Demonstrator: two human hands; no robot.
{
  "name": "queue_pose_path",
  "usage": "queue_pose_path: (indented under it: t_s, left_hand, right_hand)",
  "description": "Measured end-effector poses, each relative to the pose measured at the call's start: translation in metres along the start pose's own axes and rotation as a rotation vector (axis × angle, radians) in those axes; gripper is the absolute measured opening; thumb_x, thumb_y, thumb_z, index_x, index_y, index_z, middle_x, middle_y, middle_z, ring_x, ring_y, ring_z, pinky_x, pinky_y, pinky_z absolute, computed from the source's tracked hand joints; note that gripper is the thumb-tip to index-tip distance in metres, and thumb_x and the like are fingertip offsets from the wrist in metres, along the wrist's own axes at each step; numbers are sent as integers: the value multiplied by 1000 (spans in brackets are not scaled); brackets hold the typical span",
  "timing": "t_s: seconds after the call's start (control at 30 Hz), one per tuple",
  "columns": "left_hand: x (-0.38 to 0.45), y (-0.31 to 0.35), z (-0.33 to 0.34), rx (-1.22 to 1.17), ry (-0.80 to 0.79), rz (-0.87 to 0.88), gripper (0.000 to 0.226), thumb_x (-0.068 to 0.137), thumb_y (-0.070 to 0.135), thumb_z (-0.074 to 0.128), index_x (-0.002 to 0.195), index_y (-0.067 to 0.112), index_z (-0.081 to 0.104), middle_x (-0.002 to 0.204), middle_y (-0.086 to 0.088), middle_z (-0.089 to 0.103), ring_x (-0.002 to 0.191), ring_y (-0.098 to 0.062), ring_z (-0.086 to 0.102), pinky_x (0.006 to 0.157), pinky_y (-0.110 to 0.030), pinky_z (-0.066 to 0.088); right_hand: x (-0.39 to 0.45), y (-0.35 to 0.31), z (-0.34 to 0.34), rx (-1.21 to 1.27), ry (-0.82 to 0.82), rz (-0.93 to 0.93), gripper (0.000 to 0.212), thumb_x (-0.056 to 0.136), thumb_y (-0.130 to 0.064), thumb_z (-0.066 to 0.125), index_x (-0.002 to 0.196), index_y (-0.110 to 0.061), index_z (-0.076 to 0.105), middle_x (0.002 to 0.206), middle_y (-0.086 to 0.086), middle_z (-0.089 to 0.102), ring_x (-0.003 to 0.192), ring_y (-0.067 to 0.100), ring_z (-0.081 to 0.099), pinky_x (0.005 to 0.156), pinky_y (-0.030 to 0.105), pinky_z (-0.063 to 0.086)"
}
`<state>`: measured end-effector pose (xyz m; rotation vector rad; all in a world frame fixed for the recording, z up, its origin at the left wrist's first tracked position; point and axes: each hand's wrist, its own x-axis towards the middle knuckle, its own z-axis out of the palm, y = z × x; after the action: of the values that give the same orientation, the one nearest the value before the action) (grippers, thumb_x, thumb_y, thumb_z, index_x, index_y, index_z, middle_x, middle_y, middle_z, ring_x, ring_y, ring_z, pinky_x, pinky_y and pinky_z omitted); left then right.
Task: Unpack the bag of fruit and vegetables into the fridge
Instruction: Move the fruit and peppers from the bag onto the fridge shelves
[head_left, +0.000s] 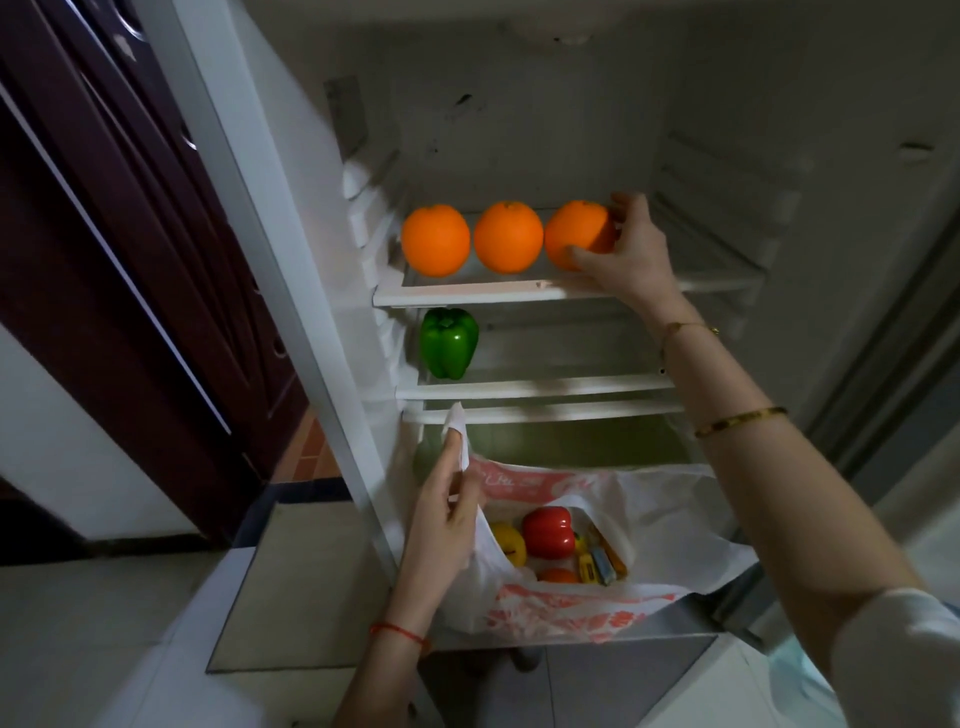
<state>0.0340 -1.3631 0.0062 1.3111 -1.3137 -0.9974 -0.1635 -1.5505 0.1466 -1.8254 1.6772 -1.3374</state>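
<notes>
— What are we dealing with, biggest thing first?

— The fridge (571, 296) stands open, and its top shelf (467, 293) looks rigid enough to take round fruit. Below, the plastic bag (571, 608) sits at the fridge's foot, thin and floppy, so we judge it will sag unless held. Our left hand (447, 514) pinches its near handle and rim, which keeps the mouth open.

— And what's left inside?

— A red pepper (548, 532), a yellow pepper (509, 543), something orange beneath them, and a few small packets we can't identify. The peppers look glossy and light; we would cup them around the body, not by the stem.

— The green pepper?

— The green pepper (449, 343) is already on the middle shelf, alone at the left.

— And the oranges?

— Three sit in a row on the top shelf. Our right hand (623, 249) is curled round the third orange (576, 234), thumb in front, fingers behind, just beside the middle orange (508, 237). It seems firm, smooth and apt to roll, so we'd settle it before letting go.
</notes>
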Motion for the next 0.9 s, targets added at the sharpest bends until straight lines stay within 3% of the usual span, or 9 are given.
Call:
queue_pose_path:
  t_s: [0.1, 0.17, 0.3, 0.37, 0.47, 0.53, 0.63, 0.8, 0.9]
  left_hand:
    - [-1, -2, -1, 16, 11, 7, 54, 101, 14, 42, 150, 25, 22, 123, 23, 48, 85, 28, 51, 75, -5, 48]
    - [-2, -3, -2, 53, 24, 27, 54, 101, 17, 43, 151, 27, 22, 135, 0, 54, 119, 0, 54, 97, -25, 50]
    - [-3, -8, -2, 87, 11, 27, 55, 101, 18, 44, 150, 30, 22, 140, -27, 44, 122, -32, 53, 103, -42, 47]
    - [-7, -9, -1, 79, 8, 56, 55, 101, 14, 44, 147, 33, 22, 138, -23, 49, 117, -25, 57, 98, -32, 48]
    - [-11, -14, -1, 73, 9, 97, 53, 100, 12, 45, 145, 33, 27, 143, -10, 49, 126, -16, 50, 99, -19, 44]
    - [-13, -17, 0, 66, -1, 89, 54, 100, 12, 46, 149, 26, 31, 105, -15, 62, 95, -15, 62, 78, -18, 48]
    - [-19, -19, 1, 62, -28, 89, 53, 100, 15, 47, 149, 26, 33, 66, -4, 40, 59, -10, 43, 56, -23, 40]
    - [-25, -19, 3, 62, -36, 91, 50, 99, 16, 47, 137, 46, 35, 72, -29, 44, 64, -22, 45, 58, -37, 40]
    - [-27, -20, 4, 56, -37, 77, 47, 99, 16, 47, 138, 41, 36, 67, -22, 40, 60, -21, 43, 54, -37, 38]
  right_hand:
    - [-7, 2, -3, 41, -6, 13, 89, 75, -29, 81, 145, -10, 30, 143, 10, 46, 128, 23, 48, 99, 31, 44]
    - [-14, 2, -7, 65, 42, 18, 86, 74, -32, 82, 142, -11, 34, 141, 8, 48, 126, 21, 50, 100, 31, 45]
    - [-57, 3, -17, 94, 265, -102, 36, 82, -32, 72, 104, -7, 59, 98, 3, 65, 86, 9, 60, 73, 21, 49]
    - [-89, 10, -22, 210, 104, -68, 21, 89, -21, 65, 84, -1, 64, 75, 0, 66, 70, 3, 60, 65, 18, 47]
    - [-136, 32, -20, 236, -494, 109, 25, 94, -16, 61, 84, 4, 71, 78, 13, 73, 69, 14, 67, 67, 25, 56]
    - [-158, 61, -6, 29, -767, 188, 19, 93, -20, 63, 87, -4, 73, 84, 12, 75, 73, 16, 72, 71, 24, 59]
    - [-184, 102, 28, -338, -919, 291, 24, 94, -28, 60, 94, -8, 73, 90, 5, 74, 80, 15, 72, 79, 24, 59]
    - [-218, 138, 70, -512, -991, 247, 65, 88, -45, 63, 138, -10, 41, 125, 7, 57, 102, 18, 57, 83, 23, 38]
    - [-231, 171, 90, -571, -1021, 326, 65, 82, -47, 68, 133, -11, 50, 134, 11, 54, 108, 23, 58, 93, 30, 46]
